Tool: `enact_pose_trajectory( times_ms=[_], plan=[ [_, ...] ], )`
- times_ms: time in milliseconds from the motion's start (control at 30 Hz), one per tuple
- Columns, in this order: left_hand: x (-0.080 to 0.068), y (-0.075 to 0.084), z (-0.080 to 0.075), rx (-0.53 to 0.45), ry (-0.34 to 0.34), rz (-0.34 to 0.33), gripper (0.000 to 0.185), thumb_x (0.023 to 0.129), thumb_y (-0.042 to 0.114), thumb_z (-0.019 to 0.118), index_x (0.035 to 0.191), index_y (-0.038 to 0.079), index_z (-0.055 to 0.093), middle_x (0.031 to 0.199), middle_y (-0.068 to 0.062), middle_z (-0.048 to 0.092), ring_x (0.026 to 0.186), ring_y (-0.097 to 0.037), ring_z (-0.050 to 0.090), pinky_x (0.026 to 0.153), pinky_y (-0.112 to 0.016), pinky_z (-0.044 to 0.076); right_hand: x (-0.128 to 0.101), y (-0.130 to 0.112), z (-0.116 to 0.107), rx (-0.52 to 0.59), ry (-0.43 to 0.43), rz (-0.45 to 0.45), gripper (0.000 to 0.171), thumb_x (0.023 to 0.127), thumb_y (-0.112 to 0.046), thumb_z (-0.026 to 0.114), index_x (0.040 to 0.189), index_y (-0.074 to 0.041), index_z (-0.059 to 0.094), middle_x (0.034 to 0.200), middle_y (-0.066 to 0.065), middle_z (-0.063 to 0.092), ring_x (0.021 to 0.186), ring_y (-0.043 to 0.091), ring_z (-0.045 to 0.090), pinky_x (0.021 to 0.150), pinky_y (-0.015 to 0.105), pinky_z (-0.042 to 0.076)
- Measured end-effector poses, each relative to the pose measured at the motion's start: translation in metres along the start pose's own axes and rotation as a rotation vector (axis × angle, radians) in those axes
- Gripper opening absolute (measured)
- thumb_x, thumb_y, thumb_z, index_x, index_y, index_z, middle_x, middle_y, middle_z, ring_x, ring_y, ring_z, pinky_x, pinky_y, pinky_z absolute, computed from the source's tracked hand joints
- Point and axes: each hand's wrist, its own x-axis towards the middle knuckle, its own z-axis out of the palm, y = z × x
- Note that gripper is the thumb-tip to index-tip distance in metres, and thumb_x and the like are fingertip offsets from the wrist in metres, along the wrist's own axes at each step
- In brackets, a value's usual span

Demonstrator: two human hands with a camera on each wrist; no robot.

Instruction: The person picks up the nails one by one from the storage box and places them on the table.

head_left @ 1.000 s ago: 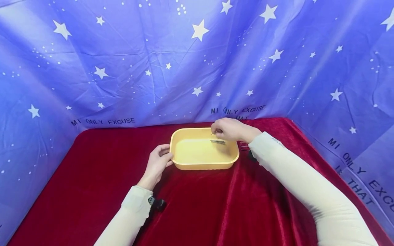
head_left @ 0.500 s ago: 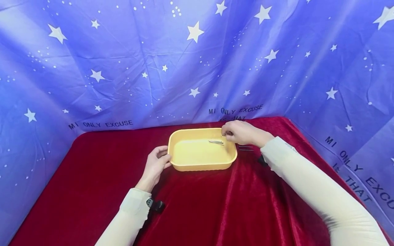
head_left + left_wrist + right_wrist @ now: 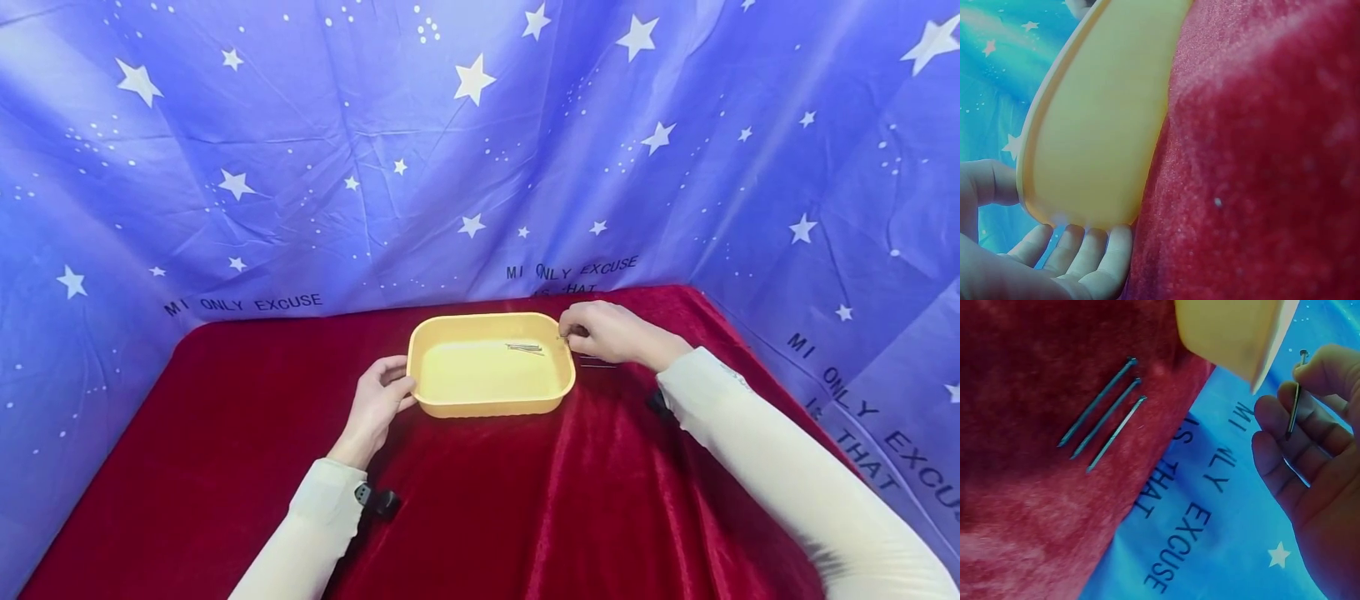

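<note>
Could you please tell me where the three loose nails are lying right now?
In the right wrist view the three nails lie side by side on the red cloth, just right of the yellow tray and beside the right hand.

A table draped in deep red velvet cloth (image 3: 225, 433) fills the lower view, its far corners rounded. Behind and along both sides hangs a blue-violet curtain (image 3: 315, 142) printed with white stars, dots and the repeated words "MI ONLY EXCUSE". Soft, even light.

A red velvet tabletop (image 3: 225, 433) at frame centre carries a yellow tray (image 3: 491, 406); right of it lie 3 nails (image 3: 1104, 422).
</note>
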Motion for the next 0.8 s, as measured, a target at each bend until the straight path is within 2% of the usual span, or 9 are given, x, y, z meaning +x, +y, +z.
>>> enact_pose_trajectory(
  times_ms=[233, 500, 800],
  plan=[
    [0.0, 0.0, -0.002, -0.001, -0.003, -0.009, 0.046, 0.082, -0.005, 0.054, 0.128, -0.004, 0.049, 0.122, -0.025, 0.054, 0.094, -0.024, 0.061, 0.081, -0.035, 0.054, -0.012, 0.01, 0.006, 0.027, 0.024, 0.021, 0.013, 0.081, -0.009, 0.062, 0.091, -0.014, 0.069, 0.088, -0.006, 0.064, 0.08, 0.014, 0.056, 0.075, 0.036, 0.049],
    [0.0, 0.001, 0.0, -0.005, -0.003, -0.004, 0.046, 0.082, -0.006, 0.054, 0.128, -0.004, 0.049, 0.122, -0.025, 0.055, 0.094, -0.025, 0.061, 0.082, -0.037, 0.054, -0.027, 0.017, 0.01, 0.074, 0.065, 0.04, 0.01, 0.078, -0.007, 0.066, 0.086, -0.013, 0.067, 0.077, -0.01, 0.056, 0.073, 0.012, 0.052, 0.068, 0.032, 0.045],
    [0.001, 0.0, 0.0, 0.0, 0.0, -0.004, 0.046, 0.082, -0.005, 0.053, 0.128, -0.004, 0.049, 0.122, -0.025, 0.055, 0.096, -0.026, 0.061, 0.082, -0.036, 0.054, -0.039, 0.022, 0.02, 0.083, 0.076, 0.056, 0.009, 0.077, -0.008, 0.067, 0.085, -0.013, 0.068, 0.078, -0.011, 0.057, 0.073, 0.011, 0.052, 0.069, 0.033, 0.046]
  ],
)
